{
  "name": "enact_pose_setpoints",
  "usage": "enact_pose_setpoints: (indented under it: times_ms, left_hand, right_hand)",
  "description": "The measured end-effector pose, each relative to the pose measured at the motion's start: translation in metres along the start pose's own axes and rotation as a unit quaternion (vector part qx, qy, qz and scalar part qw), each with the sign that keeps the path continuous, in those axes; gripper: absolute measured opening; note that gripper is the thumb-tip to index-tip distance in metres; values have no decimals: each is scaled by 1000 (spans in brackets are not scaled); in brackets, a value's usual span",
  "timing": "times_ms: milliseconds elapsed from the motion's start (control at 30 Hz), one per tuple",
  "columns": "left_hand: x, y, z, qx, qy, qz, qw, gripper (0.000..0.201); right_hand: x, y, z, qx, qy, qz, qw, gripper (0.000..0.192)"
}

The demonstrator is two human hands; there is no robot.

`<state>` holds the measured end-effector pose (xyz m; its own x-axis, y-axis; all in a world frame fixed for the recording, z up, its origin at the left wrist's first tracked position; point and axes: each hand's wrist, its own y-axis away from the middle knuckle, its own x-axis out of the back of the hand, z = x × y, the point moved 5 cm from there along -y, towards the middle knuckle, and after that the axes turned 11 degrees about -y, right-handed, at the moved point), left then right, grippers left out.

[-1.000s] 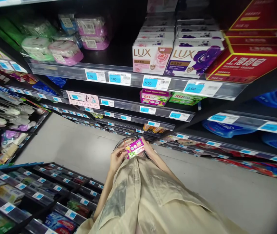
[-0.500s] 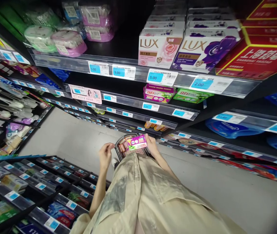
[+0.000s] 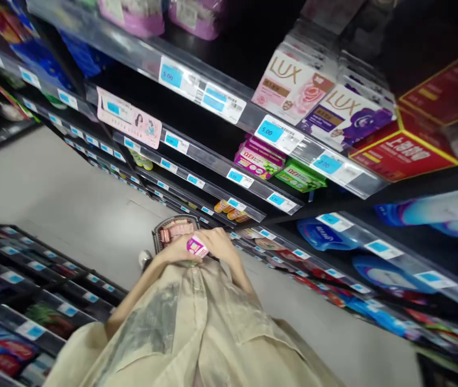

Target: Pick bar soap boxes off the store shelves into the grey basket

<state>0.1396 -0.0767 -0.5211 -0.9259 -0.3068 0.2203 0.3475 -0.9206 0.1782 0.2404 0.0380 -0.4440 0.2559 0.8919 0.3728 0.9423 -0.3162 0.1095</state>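
A small pink soap box [image 3: 196, 246] is held low in front of my beige shirt. My right hand [image 3: 217, 243] grips its right end. My left hand [image 3: 175, 251] closes over its left end. Just beyond the hands a shopping basket [image 3: 158, 235] with reddish packs in it sits on the grey floor. The picture is tilted and blurred.
Store shelves run along the right: Lux soap boxes [image 3: 293, 86], red boxes [image 3: 404, 153], pink and green soap packs [image 3: 259, 161], blue detergent pouches [image 3: 321, 234]. Blue price tags line every shelf edge. A low shelf unit [image 3: 31, 290] stands at the left. Grey aisle floor [image 3: 71, 204] lies between.
My left hand has come back onto the pink box, which now sits lower between both hands. The view has swung and tilted, sliding the shelves up and to the right.
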Motion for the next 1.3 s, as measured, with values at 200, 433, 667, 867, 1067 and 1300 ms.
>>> enact_pose_setpoints:
  times_ms: [200, 433, 667, 867, 1067, 1300]
  left_hand:
    - [-15, 23, -28, 106, 203, 60, 972, 60]
    - [-23, 14, 23, 66, 428, 160, 887, 78]
    - [-5, 35, 55, -99, 340, 119, 928, 55]
    - [4, 43, 56, -121, 215, 54, 968, 44]
    - [-3, 39, 44, -97, 193, 41, 975, 39]
    - [-6, 48, 12, -36, 182, 31, 982, 49]
  right_hand:
    - [13, 22, 35, -93, -172, 56, 979, 69]
    - [-5, 34, 39, -104, -200, 84, 971, 79]
    - [11, 42, 17, -78, -127, 202, 968, 57]
    - [90, 47, -22, -32, -75, 281, 956, 68]
    - [169, 43, -50, 27, -139, 427, 893, 76]
    - [226, 48, -70, 86, -130, 462, 873, 65]
